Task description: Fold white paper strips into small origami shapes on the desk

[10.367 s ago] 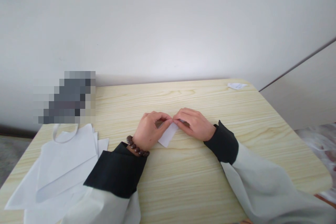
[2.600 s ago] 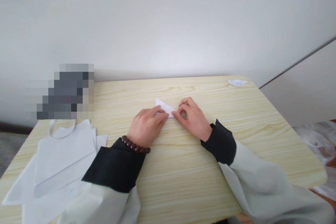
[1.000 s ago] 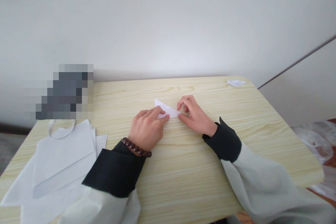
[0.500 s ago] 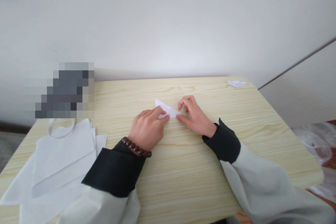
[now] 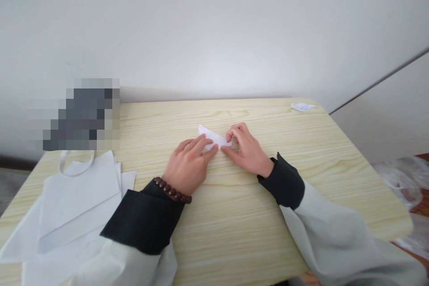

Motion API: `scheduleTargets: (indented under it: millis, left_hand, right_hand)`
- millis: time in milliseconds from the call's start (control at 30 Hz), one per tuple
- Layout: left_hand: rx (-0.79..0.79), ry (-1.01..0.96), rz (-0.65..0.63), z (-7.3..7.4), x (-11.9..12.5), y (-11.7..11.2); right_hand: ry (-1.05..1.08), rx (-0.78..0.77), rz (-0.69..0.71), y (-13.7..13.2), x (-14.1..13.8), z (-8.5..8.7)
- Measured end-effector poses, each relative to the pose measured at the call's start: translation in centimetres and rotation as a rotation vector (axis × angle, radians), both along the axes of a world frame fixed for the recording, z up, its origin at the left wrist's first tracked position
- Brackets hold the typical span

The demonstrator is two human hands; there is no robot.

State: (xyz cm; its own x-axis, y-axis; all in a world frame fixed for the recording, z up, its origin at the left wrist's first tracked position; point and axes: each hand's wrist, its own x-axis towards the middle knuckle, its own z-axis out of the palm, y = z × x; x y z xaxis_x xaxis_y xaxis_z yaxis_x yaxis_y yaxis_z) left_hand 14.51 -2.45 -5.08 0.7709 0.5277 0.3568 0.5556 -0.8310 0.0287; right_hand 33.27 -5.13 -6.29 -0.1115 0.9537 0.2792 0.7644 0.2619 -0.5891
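A loose pile of white sheets point(image 5: 77, 205) lies at the table's point(image 5: 234, 232) near left corner. A small white scrap point(image 5: 302, 107) sits at its far right corner.

No readable text, label, brand, number or sign appears anywhere.

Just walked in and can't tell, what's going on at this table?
A person has a small folded paper flat on the wooden table. The left hand presses down on it, while the right hand pinches its right end. Loose white sheets lie at the left, a scrap at the far right corner.
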Motion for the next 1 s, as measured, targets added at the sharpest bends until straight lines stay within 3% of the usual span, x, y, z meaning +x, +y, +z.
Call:
scheduleTargets:
  millis: [800, 1000]
  left_hand:
    - [-0.093, -0.026, -0.070, -0.86, -0.25, 0.14]
    - [-0.115, 0.006, -0.045, -0.30, 0.19, 0.03]
  right_hand:
    - [0.077, -0.013, -0.029, 0.41, -0.15, -0.20]
    - [0.106, -0.042, -0.022, 0.59, 0.00, -0.27]
